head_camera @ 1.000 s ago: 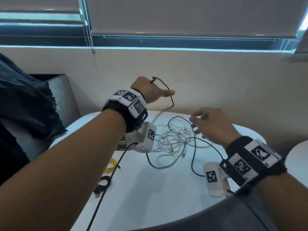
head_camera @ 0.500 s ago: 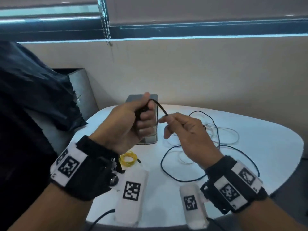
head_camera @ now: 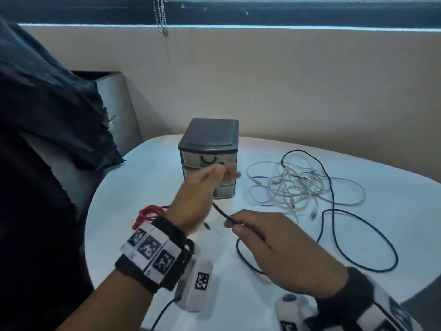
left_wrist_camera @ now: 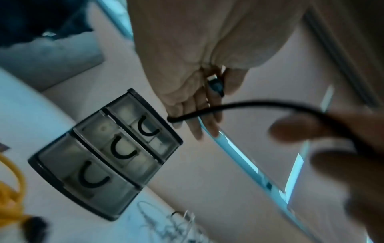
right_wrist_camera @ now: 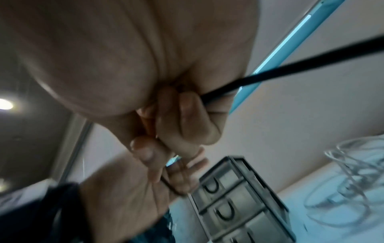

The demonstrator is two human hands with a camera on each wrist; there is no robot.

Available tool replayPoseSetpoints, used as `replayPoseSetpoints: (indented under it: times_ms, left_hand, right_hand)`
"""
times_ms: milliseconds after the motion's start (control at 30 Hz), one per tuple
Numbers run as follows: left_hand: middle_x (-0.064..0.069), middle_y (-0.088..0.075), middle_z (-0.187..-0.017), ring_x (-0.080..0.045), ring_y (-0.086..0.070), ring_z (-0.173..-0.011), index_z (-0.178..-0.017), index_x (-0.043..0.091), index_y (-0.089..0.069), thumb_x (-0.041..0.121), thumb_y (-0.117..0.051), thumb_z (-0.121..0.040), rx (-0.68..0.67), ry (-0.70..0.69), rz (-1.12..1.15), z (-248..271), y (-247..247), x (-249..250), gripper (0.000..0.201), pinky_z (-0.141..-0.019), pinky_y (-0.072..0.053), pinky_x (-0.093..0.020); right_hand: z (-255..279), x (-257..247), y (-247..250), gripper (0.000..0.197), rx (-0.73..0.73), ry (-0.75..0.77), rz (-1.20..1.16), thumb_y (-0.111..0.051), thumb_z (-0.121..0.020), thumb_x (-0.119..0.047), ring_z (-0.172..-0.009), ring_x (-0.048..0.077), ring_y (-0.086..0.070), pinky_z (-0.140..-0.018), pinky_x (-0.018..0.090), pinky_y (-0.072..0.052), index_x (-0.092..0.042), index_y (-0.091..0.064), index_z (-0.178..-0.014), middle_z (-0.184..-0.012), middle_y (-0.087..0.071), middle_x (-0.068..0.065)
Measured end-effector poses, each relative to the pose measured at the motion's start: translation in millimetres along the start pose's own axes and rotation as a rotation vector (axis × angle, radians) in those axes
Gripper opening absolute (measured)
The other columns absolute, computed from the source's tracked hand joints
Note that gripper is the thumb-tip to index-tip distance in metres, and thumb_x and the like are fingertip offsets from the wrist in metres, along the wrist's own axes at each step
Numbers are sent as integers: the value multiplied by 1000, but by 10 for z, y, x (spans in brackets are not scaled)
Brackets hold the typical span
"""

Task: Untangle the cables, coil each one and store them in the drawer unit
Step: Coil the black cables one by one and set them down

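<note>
Now, step in hand: we judge we are starting to coil the black cable (head_camera: 334, 225), its first turn going round the left hand (head_camera: 198, 199).
Change: half a second ago both hands were bunched close in front of the drawer unit (head_camera: 210, 149) at picture centre; now the left hand is raised with its palm turned, the right hand (head_camera: 281, 254) sits lower and nearer us, and a short taut run of cable spans the gap between them.
Meaning for the task: the black cable looks free of the white tangle (head_camera: 298, 185), so untangling of this one seems done and winding is what remains before storage.
Left fingers: in the left wrist view the thumb and palm trap the black plug (left_wrist_camera: 216, 85), the fingers stretched out nearly straight with the cable crossing them.
Right fingers: thumb and curled fingers pinch the cable a little way along, as the right wrist view shows.
Cable position: the slack sweeps in broad loops over the white table (head_camera: 143, 187) at lower right and up along the white tangle's right side to centre right.
Drawer unit: dark rounded top, three translucent smoky drawers with black U-shaped handles, all closed.
Materials: the black cable is thin, matte and springy; the white cables are glossy, thinner and knotted in many small loops.
Others: a red cable (head_camera: 150, 213) shows bunched at centre left by the left wrist; a yellow cable (left_wrist_camera: 10, 189) shows at the lower left of the left wrist view.
</note>
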State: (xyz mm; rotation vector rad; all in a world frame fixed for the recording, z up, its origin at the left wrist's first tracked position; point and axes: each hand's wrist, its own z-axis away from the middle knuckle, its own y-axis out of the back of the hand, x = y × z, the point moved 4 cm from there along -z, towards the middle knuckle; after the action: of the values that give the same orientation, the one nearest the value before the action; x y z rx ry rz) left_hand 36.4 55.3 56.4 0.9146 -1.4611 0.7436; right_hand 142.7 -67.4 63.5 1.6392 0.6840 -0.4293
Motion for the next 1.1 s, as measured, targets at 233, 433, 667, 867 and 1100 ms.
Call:
replayPoseSetpoints:
  times_ms: [233, 433, 667, 867, 1100]
  left_hand:
    - [-7, -50, -52, -20, -46, -47, -76, 5, -72, 21, -45, -99, -267, 128, 222, 347, -226, -186, 39, -64, -48, -28]
    - [0, -45, -53, -17, -51, -47, -105, -1, -76, 21, -50, -90, -234, 175, 773, 434, -241, -291, 37, -85, -57, -35]
    - [-5, -71, -71, -21, -75, -89, -113, 1, -70, 24, -48, -86, 43, 117, 917, 268, -97, -371, 41, -87, -59, -29]
    - [9, -77, -103, -16, -60, -126, -82, 19, -81, 31, -46, -93, 153, -18, 306, 262, 30, -520, 38, -107, -45, -30]
    - [23, -73, -86, -2, -66, -101, -80, 18, -77, 30, -43, -106, -124, -28, -306, 311, -114, -574, 44, -89, -42, -24]
  right_hand:
    - [-30, 265, 437, 12, 549, 71, 1, -66, -90, -34, -65, 13, -56, -59, 21, -42, -30, -74, -83, -72, -66, -9]
    - [-83, 551, -7, 26, 468, -73, -146, -48, -100, -47, -72, 12, -63, -67, 27, -50, -47, -67, -117, -86, -70, -11]
    - [-29, 514, -535, 28, 94, -160, -6, -36, -104, -43, -69, 10, -60, -71, 36, -50, -37, -61, -115, -65, -56, -13]
    - [89, 214, -458, 31, -184, -209, 248, -28, -105, -41, -88, 25, -58, -83, 40, -47, -38, -38, -135, -93, -64, 0]
    - [141, 59, 22, 23, 121, -146, 459, -36, -100, -40, -70, 17, -62, -63, 37, -50, -32, -57, -95, -74, -60, -10]
